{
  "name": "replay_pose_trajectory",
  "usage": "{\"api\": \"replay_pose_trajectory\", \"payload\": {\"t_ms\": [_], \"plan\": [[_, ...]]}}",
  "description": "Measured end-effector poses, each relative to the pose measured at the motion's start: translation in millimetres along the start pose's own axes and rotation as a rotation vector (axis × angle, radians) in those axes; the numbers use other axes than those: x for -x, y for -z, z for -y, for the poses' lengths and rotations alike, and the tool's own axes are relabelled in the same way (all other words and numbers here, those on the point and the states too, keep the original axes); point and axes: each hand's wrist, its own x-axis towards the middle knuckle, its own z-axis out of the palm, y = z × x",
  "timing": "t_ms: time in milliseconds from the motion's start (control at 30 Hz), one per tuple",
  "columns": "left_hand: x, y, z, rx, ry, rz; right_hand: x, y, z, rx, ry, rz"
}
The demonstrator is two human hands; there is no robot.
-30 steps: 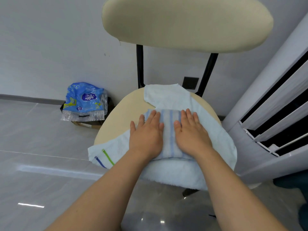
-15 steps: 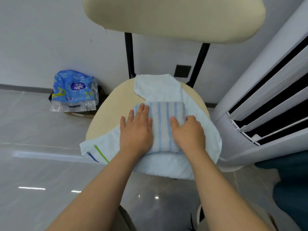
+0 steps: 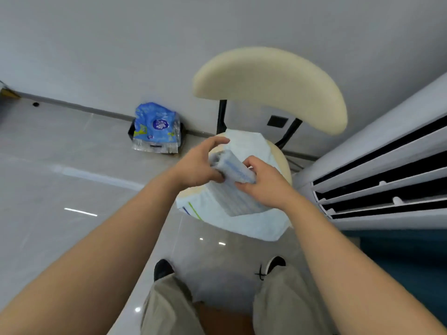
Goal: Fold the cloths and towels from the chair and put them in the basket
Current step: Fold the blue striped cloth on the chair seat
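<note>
Above the seat of the chair (image 3: 266, 78), both hands are gripping the folded striped cloth (image 3: 233, 169), which is hanging clear of the seat. The left hand (image 3: 194, 168) is curling its fingers round the left end, and the right hand (image 3: 263, 183) is pinching the right side. Beneath them a white towel (image 3: 242, 226) is lying across the seat, its blue-and-green-striped corner drooping over the front left edge. Beside the wall a blue package (image 3: 156, 128) is sitting on the floor

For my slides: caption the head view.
Left hand and right hand grip a striped towel over a white towel on the chair.
</note>
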Motion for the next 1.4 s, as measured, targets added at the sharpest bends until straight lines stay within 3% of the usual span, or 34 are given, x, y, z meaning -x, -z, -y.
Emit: {"api": "replay_pose_trajectory", "payload": {"t_ms": [100, 233, 433, 533, 600, 733, 833, 933, 1100, 1267, 1400], "plan": [[73, 55, -56, -0.061, -0.022, 0.033, 31, 36, 89, 0.137, 0.124, 0.109], [161, 119, -90, -0.051, -0.054, -0.072, 60, 51, 203, 0.281, 0.282, 0.177], [268, 227, -90, 0.038, -0.105, -0.286, 79, 29, 331, 0.340, 0.282, 0.369], [309, 275, -74, 0.082, -0.117, -0.386, 71, 5, 372, 0.197, 0.268, 0.332], [327, 302, -61, 0.155, -0.109, -0.463, 60, -17, 393, -0.116, 0.233, 0.315], [342, 351, -34, 0.393, -0.051, -0.551, 28, -70, 433, -0.745, 0.137, 0.468], [339, 391, -12, 0.579, -0.003, -0.593, -9, -109, 457, -0.978, 0.072, 0.577], [329, 435, 8, 0.688, 0.087, -0.612, -50, -145, 483, -1.014, 0.009, 0.670], [313, 527, 45, 0.800, 0.250, -0.544, -128, -194, 544, -0.971, -0.114, 0.634], [309, 626, 74, 0.917, 0.401, -0.501, -199, -231, 634, -0.846, -0.086, 0.629], [308, 707, 112, 0.936, 0.379, -0.611, -252, -267, 714, -0.758, -0.023, 0.672]]}}
